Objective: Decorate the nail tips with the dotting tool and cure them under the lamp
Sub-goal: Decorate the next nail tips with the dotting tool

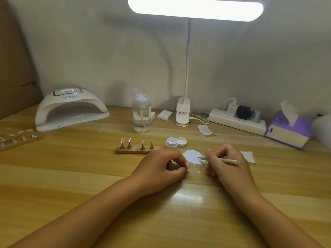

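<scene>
- While the right hand [227, 158] grips the slim wooden dotting tool with metal ends [222, 160], its front end meets a white patch [192, 156] on the wooden desk [89, 167].
- The left hand [161, 165] lies beside the patch with its fingers curled; I cannot tell whether they pinch anything.
- Four pink nail tips [142, 141] stand on a small wooden holder [125, 151] just behind the left hand.
- The white domed curing lamp [71, 110] sits at the back left.

Left hand [161, 165], at 9 o'clock of the white patch [192, 155]: curled fingers are hiding whatever is lying beneath. The dotting tool [222, 160] is losing its working tip against that patch. Second rack [18, 139], 9 o'clock, is running off frame. The curing lamp [71, 110] display is blurring, unreadable. White object [322, 129], 3 o'clock, is being cropped.
</scene>
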Available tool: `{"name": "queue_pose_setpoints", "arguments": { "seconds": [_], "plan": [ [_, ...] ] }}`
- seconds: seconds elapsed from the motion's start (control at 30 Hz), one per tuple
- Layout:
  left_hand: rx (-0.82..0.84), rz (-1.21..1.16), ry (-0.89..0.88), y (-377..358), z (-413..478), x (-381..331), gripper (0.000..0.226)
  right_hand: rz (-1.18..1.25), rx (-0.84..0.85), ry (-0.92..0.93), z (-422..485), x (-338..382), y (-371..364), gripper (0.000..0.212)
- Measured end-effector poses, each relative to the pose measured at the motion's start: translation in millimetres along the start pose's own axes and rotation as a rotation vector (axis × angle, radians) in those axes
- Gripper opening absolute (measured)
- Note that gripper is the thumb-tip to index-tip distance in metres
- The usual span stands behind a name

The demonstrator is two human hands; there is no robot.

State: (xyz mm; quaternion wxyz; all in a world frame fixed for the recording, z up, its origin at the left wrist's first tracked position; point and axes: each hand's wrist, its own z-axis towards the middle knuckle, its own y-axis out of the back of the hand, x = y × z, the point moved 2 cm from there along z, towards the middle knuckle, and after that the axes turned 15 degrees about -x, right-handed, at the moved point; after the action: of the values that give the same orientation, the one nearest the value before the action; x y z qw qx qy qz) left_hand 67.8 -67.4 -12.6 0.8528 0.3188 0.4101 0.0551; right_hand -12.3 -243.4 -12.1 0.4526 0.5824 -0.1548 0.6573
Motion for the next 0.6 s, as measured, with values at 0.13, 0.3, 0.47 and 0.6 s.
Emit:
{"name": "queue_pose_setpoints", "arguments": {
  "seconds": [0.13,0.3,0.47,0.6],
  "plan": [
    [0.056,0.048,0.027,2.4,5.0,-2.1,0.015,0.001,0.009,-0.01,-0.4,-0.8,-1.9,0.028],
    [-0.034,0.065,0.003,-3.9,0.4,-1.9,0.006,0.009,0.026,-0.008,-1.4,1.1,-2.4,0.029],
    [-0.071,0.026,-0.018,-5.3,-1.0,0.6,0.001,0.11,-0.007,-0.02,-3.1,4.0,0.4,0.032],
    [-0.054,0.015,-0.024,-5.1,0.2,2.6,0.006,0.322,0.001,-0.085,-5.2,15.7,3.2,0.02]
  ]
}}
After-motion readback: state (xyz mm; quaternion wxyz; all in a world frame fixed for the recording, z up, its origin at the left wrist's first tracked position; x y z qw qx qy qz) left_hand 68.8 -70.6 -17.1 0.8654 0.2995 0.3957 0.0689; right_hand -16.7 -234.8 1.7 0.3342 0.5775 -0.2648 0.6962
